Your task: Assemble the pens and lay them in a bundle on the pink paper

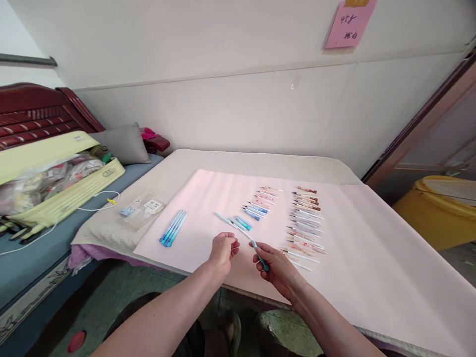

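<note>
My right hand (277, 267) is closed around a teal pen part (261, 257) with a pale upper end, tilted up and to the left. Beside it, to the left, my left hand (224, 249) has its fingers curled together; what they hold, if anything, cannot be made out. Just beyond both hands lie short blue pen parts (241, 223) and thin white refills (225, 219) on the pink sheet (208, 198). Farther left, several blue gel pens (173, 228) rest side by side.
Right of my hands, several patterned pen parts and refills (305, 220) lie in a column; another slanted row (264, 198) lies nearer the middle. Clear plastic packaging (145, 209) sits at the left. A yellow-green case (63, 198) full of bags stands on the bed, and a yellow bin (435, 213) stands at right.
</note>
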`<state>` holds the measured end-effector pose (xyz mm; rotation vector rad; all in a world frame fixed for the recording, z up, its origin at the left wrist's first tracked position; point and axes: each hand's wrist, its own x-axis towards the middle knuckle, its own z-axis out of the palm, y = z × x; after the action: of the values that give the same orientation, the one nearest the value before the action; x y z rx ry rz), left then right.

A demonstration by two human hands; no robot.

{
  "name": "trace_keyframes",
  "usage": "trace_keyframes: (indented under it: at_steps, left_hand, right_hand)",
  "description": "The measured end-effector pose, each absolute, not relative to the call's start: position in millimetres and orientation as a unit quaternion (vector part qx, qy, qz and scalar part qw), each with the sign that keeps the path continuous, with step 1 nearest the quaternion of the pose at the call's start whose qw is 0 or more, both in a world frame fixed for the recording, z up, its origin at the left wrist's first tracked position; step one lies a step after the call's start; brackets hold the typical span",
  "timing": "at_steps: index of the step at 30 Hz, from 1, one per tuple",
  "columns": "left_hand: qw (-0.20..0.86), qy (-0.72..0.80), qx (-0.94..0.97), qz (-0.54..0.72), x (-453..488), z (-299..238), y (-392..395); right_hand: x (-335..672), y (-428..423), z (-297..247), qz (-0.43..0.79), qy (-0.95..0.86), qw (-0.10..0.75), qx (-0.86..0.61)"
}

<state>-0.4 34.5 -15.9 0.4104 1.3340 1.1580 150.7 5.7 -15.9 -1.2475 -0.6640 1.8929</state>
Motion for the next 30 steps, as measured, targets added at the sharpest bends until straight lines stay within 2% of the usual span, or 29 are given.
trace_keyframes:
  at_steps: [3, 6, 10, 13, 15, 17, 21, 25, 27, 30]
  left_hand:
    - [0.641, 0.563, 0.165, 0.495, -2, -14, 35]
    - [0.690, 0.524, 0.134, 0.481, 2, -10, 32]
    - [0.726, 0.500, 0.094, 0.463, 10, -7, 27]
    - [0.740, 0.492, 0.075, 0.453, 12, -11, 25]
    - [0.755, 0.479, 0.066, 0.443, 13, -15, 25]
    - [0.770, 0.463, 0.062, 0.435, 14, -18, 25]
    - [0.777, 0.432, 0.075, 0.451, 17, -15, 22]
    - [0.754, 0.410, 0.144, 0.493, 19, 0, 16]
    - [0.746, 0.400, 0.182, 0.501, 21, 9, 14]
    - [0.712, 0.394, 0.294, 0.501, 25, 19, 10]
  right_hand:
    - [149, 7, -18, 0.736, -0.280, 0.389, -0.478]
    - [148, 9, -22, 0.679, -0.380, 0.388, -0.494]
    - [150, 9, -23, 0.438, -0.610, 0.357, -0.555]
    - [153, 5, -17, 0.224, -0.750, 0.328, -0.529]
    - [153, 3, -13, 0.137, -0.809, 0.302, -0.485]
    - [153, 2, -11, 0.114, -0.835, 0.297, -0.449]
    - [152, 4, -13, 0.240, -0.771, 0.369, -0.459]
    - [155, 10, -13, 0.519, -0.526, 0.455, -0.496]
    - [157, 13, -10, 0.647, -0.374, 0.491, -0.447]
    - [161, 15, -8, 0.737, -0.234, 0.524, -0.357]
